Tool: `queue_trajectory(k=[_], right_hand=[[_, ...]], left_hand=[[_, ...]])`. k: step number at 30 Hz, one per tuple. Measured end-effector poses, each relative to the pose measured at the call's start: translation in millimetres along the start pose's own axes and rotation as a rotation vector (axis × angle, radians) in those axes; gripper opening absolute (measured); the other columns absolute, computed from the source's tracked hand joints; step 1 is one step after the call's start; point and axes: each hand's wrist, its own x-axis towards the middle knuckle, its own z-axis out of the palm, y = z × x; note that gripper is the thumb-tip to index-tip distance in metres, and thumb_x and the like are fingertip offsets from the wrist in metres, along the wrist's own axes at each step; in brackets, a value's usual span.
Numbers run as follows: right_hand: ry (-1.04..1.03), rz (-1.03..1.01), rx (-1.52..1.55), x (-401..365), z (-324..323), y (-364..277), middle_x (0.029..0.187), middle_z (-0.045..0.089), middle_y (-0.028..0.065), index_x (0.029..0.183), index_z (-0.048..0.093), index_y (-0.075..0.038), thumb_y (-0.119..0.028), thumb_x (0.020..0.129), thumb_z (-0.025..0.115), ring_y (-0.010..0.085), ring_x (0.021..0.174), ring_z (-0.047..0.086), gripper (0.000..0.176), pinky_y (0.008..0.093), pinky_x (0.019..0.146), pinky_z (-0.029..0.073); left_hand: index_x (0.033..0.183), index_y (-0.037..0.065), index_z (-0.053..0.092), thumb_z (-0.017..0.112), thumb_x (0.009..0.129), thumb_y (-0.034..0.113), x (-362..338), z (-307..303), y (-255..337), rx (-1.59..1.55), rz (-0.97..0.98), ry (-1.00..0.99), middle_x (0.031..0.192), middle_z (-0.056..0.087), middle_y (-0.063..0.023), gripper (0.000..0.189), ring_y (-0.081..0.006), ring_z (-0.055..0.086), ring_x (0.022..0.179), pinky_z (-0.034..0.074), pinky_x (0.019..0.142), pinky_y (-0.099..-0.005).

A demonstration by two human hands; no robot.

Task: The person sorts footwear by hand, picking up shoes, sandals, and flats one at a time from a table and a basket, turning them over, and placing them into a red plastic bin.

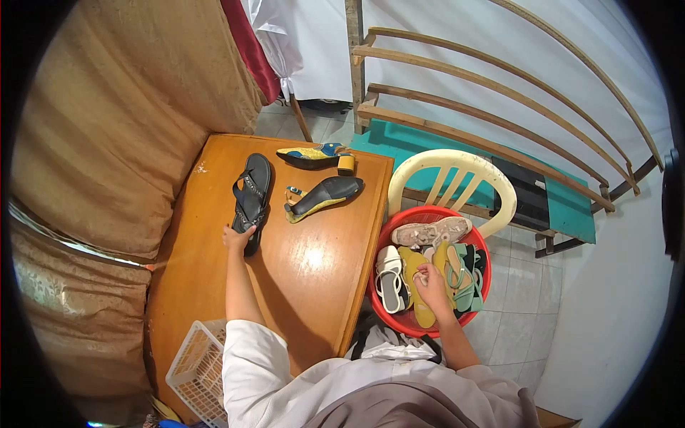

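Note:
My left hand (pixel 239 237) is closed on the heel end of a black sandal (pixel 252 196) at the left of the wooden table (pixel 300 285). To its right lie a yellow-and-blue heeled shoe (pixel 310 157) and a black-soled shoe (pixel 328 195) tipped on its side. My right hand (pixel 431 285) is over the red basket (pixel 380 246), its fingers curled by the yellow shoes (pixel 424 314); whether it grips one I cannot make out. White sandals (pixel 389 278), green sandals (pixel 464 285) and beige shoes (pixel 432 232) share the basket.
A cream plastic chair (pixel 505 187) stands behind the red basket. A white plastic basket (pixel 200 360) is tilted at the table's near left edge. A wooden rack (pixel 485 121) with a teal board (pixel 571 214) stands at the back right. Brown curtains (pixel 107 128) hang at the left.

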Motion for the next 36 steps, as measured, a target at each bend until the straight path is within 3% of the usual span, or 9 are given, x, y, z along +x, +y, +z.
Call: queue_trajectory(k=[3, 7, 8, 11, 12, 15, 22, 30, 36], right_hand=[[-0.001, 0.001, 0.009, -0.2, 1.7, -0.1, 0.087, 0.056, 0.0162, 0.090, 0.052, 0.000, -0.006, 0.070, 0.059, 0.0293, 0.082, 0.056, 0.022, 0.0361, 0.073, 0.046], [-0.016, -0.059, 0.006, 0.3, 0.7, -7.8, 0.086, 0.056, 0.0157, 0.089, 0.052, -0.001, -0.006, 0.071, 0.059, 0.0288, 0.082, 0.056, 0.021, 0.0358, 0.074, 0.046], [-0.020, -0.071, 0.006, 0.7, 1.3, -8.5, 0.086, 0.056, 0.0155, 0.089, 0.053, -0.001, -0.006, 0.071, 0.059, 0.0286, 0.082, 0.056, 0.020, 0.0358, 0.074, 0.046], [-0.031, -0.112, 0.033, 1.2, 0.5, -16.9, 0.085, 0.057, 0.0142, 0.088, 0.054, -0.002, -0.007, 0.072, 0.060, 0.0281, 0.082, 0.057, 0.018, 0.0353, 0.073, 0.046], [-0.038, -0.126, 0.051, 0.9, 0.0, -19.2, 0.084, 0.057, 0.0138, 0.087, 0.054, -0.002, -0.008, 0.072, 0.061, 0.0280, 0.082, 0.057, 0.018, 0.0350, 0.073, 0.046], [-0.084, -0.149, 0.078, -1.7, -3.1, -31.9, 0.084, 0.057, 0.0131, 0.087, 0.055, -0.002, -0.010, 0.073, 0.062, 0.0283, 0.081, 0.056, 0.017, 0.0346, 0.073, 0.045], [-0.222, -0.246, 0.102, -4.1, -0.1, -51.0, 0.085, 0.057, 0.0132, 0.087, 0.058, -0.004, -0.011, 0.075, 0.062, 0.0297, 0.082, 0.056, 0.015, 0.0346, 0.072, 0.044], [-0.421, -0.197, 0.257, -14.2, 15.1, -49.4, 0.085, 0.059, 0.0113, 0.091, 0.057, -0.004, -0.014, 0.080, 0.057, 0.0237, 0.081, 0.058, 0.014, 0.0325, 0.072, 0.046], [-0.571, -0.120, 0.352, -22.7, 8.8, -50.2, 0.087, 0.059, 0.0063, 0.092, 0.056, -0.002, -0.015, 0.085, 0.054, 0.0128, 0.081, 0.057, 0.015, 0.0268, 0.070, 0.047]], left_hand=[[0.126, -0.002, 0.031, 0.083, 0.047, 0.043, -17.1, 3.8, 0.3, -0.068, -0.145, -0.041, 0.123, 0.043, -0.0226, 0.105, -0.0323, 0.044, 0.114, 0.037, 0.094, -0.0398], [0.120, -0.006, 0.036, 0.085, 0.047, 0.038, -38.1, 13.8, -4.7, -0.314, -0.054, -0.056, 0.117, 0.049, -0.0219, 0.099, -0.0287, 0.051, 0.106, 0.041, 0.088, -0.0361], [0.110, -0.006, 0.046, 0.084, 0.049, 0.034, -41.6, 24.3, -6.8, -0.276, -0.047, 0.079, 0.109, 0.054, -0.0194, 0.082, -0.0281, 0.055, 0.098, 0.044, 0.083, -0.0355], [0.096, -0.003, 0.055, 0.083, 0.053, 0.031, -49.3, 31.5, -13.1, -0.542, 0.052, -0.083, 0.094, 0.061, -0.0141, 0.061, -0.0263, 0.059, 0.087, 0.047, 0.075, -0.0343], [0.086, 0.002, 0.060, 0.081, 0.057, 0.029, -45.5, 44.9, -23.0, -0.608, 0.059, -0.077, 0.080, 0.062, -0.0085, 0.046, -0.0208, 0.060, 0.072, 0.047, 0.062, -0.0315], [0.098, 0.003, 0.060, 0.080, 0.059, 0.019, -97.6, 15.7, -7.3, -0.709, -0.209, -0.284, 0.094, 0.063, -0.0082, 0.047, -0.0187, 0.061, 0.081, 0.048, 0.066, -0.0317], [0.107, 0.005, 0.055, 0.075, 0.067, 0.016, -173.1, 20.1, -53.3, -1.208, -0.451, -0.324, 0.094, 0.063, -0.0061, 0.045, -0.0163, 0.061, 0.082, 0.049, 0.068, -0.0289], [0.110, 0.000, 0.051, 0.068, 0.072, 0.010, -223.9, 3.9, -86.3, -1.467, -0.264, -0.368, 0.102, 0.060, -0.0107, 0.043, -0.0195, 0.060, 0.089, 0.049, 0.080, -0.0314], [0.110, -0.001, 0.052, 0.063, 0.075, 0.011, -278.3, -4.5, -40.8, -1.432, -0.139, -0.432, 0.100, 0.061, -0.0109, 0.039, -0.0191, 0.060, 0.089, 0.048, 0.080, -0.0307]])
